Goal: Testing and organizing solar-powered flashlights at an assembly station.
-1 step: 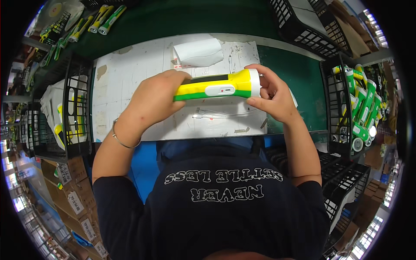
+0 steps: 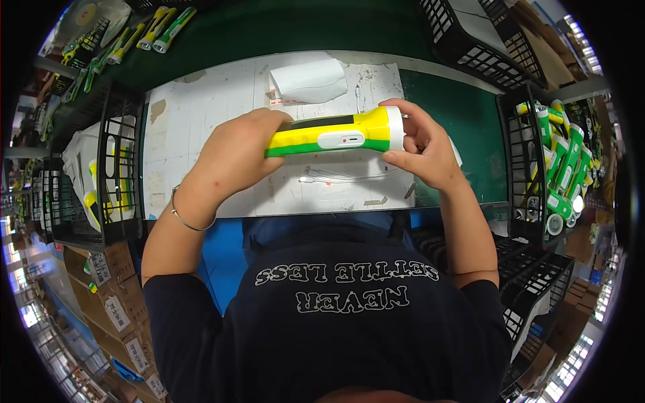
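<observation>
A yellow and green flashlight (image 2: 322, 134) lies sideways between my hands, above the white work surface. My left hand (image 2: 245, 148) is closed around its tail end, which the fingers hide. At the other end, my right hand (image 2: 430, 144) grips the white head rim, thumb in front and fingers curled behind. A dark panel shows along the flashlight's upper side. Facing me is a white oval inset with a small port and a red dot. Under the flashlight, a thin white cable (image 2: 349, 179) rests on the surface. Beyond it sits a white folded sheet or pouch (image 2: 309, 80).
Left of the board (image 2: 171, 144) stands a black crate (image 2: 107, 181) with flashlights and white wrapping. Another crate (image 2: 507, 168) at the right holds several green and yellow flashlights (image 2: 564, 168). More flashlights (image 2: 156, 30) lie at the far left; a black basket (image 2: 463, 33) stands far right.
My left hand has slid very slightly left, uncovering a little more of the flashlight's tail. My right hand and the flashlight's head stay in place.
</observation>
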Demonstrator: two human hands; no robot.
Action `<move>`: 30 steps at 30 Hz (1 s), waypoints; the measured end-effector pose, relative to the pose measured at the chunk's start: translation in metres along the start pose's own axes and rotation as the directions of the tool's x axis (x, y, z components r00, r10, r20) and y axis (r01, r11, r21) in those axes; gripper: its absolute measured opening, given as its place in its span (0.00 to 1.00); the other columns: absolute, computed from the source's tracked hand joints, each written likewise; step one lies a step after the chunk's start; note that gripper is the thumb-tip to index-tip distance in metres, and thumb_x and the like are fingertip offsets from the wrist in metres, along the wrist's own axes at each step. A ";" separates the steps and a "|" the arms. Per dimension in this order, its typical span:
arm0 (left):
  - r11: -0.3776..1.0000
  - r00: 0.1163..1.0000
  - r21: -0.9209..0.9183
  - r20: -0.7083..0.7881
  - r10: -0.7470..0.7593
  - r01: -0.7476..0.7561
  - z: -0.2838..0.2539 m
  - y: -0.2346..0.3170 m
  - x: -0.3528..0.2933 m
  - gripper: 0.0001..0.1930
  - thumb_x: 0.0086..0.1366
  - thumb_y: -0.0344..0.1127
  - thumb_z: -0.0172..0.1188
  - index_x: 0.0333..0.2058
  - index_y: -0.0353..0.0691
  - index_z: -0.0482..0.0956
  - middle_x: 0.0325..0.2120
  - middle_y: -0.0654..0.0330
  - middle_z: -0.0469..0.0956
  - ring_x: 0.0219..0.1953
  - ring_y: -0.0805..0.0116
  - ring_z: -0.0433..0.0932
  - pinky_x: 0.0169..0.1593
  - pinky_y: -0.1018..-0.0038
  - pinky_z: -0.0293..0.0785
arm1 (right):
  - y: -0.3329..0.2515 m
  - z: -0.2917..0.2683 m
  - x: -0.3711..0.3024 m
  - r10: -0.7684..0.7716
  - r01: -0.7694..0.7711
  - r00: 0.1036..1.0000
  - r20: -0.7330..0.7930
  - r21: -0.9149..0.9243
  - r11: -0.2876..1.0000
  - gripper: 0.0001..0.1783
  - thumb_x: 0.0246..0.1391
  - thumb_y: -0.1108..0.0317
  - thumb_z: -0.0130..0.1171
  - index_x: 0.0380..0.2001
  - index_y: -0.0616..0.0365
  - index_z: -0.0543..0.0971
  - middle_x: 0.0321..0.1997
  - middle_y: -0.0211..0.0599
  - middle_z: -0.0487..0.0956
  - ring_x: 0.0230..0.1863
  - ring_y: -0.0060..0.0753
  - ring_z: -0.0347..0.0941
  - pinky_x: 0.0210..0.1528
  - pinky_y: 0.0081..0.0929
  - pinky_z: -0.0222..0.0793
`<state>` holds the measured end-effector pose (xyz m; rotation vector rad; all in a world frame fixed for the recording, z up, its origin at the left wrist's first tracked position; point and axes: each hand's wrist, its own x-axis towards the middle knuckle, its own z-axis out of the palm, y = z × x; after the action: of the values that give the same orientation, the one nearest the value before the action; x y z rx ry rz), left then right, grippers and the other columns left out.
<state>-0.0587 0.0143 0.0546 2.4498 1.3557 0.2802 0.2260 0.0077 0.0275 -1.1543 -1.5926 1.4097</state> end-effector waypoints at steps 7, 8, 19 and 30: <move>0.993 0.997 -0.097 -0.042 0.058 -0.062 0.001 0.004 -0.002 0.22 0.45 0.30 0.64 0.42 0.37 0.71 0.36 0.53 0.76 0.37 0.54 0.76 0.41 0.68 0.73 | -0.003 0.007 0.005 -0.058 0.056 0.998 0.027 0.079 0.995 0.40 0.34 0.71 0.69 0.55 0.53 0.67 0.34 0.25 0.71 0.18 0.07 0.47 0.22 0.07 0.49; 0.993 0.997 -0.098 -0.045 0.057 -0.061 0.001 0.005 -0.001 0.22 0.45 0.30 0.64 0.42 0.37 0.71 0.36 0.53 0.76 0.37 0.54 0.76 0.41 0.68 0.73 | -0.003 0.007 0.006 -0.058 0.056 0.998 0.029 0.077 0.995 0.40 0.34 0.71 0.69 0.55 0.53 0.67 0.34 0.25 0.71 0.18 0.07 0.47 0.22 0.07 0.49; 0.942 0.969 -0.335 0.231 0.082 0.000 -0.008 0.006 0.002 0.27 0.46 0.36 0.67 0.45 0.37 0.69 0.36 0.50 0.76 0.37 0.53 0.76 0.42 0.67 0.72 | 0.008 0.005 0.010 -0.098 0.084 0.988 0.120 0.118 0.989 0.41 0.35 0.70 0.70 0.56 0.54 0.66 0.34 0.24 0.71 0.18 0.07 0.47 0.23 0.08 0.50; 0.996 0.997 -0.087 0.078 0.025 -0.018 -0.029 -0.003 -0.015 0.21 0.46 0.36 0.66 0.39 0.36 0.72 0.32 0.52 0.75 0.34 0.53 0.75 0.39 0.67 0.71 | 0.001 0.004 0.006 -0.093 0.080 0.993 0.067 0.176 0.981 0.40 0.35 0.71 0.69 0.55 0.59 0.66 0.35 0.29 0.75 0.17 0.06 0.46 0.22 0.07 0.49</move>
<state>-0.0780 0.0087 0.0800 2.3801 1.2588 0.2387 0.2200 0.0119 0.0254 -0.9296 -1.5188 1.5171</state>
